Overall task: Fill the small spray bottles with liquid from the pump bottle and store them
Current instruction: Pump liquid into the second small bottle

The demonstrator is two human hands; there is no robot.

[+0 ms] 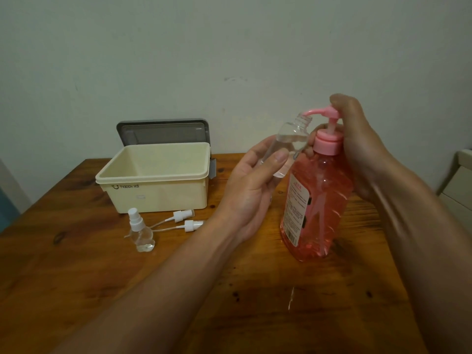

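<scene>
left hand (pixel 251 186) holds small bottle (pixel 287 146), under pump spout (pixel 313 113)

Wooden table (pixel 76 290), pale wall (pixel 229 47), white furniture at right edge (pixel 457 190)

Left hand (pixel 251 185) holds spray bottle (pixel 288 141) at spout (pixel 313 112) of pump bottle (pixel 319 200), which right hand (pixel 362 149) grips

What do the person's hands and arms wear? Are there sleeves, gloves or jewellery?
The left hand and right hand are bare: no gloves and no rings that show. The left forearm and right forearm are uncovered to the picture's edge, with no sleeve, watch or bracelet in view.
</scene>
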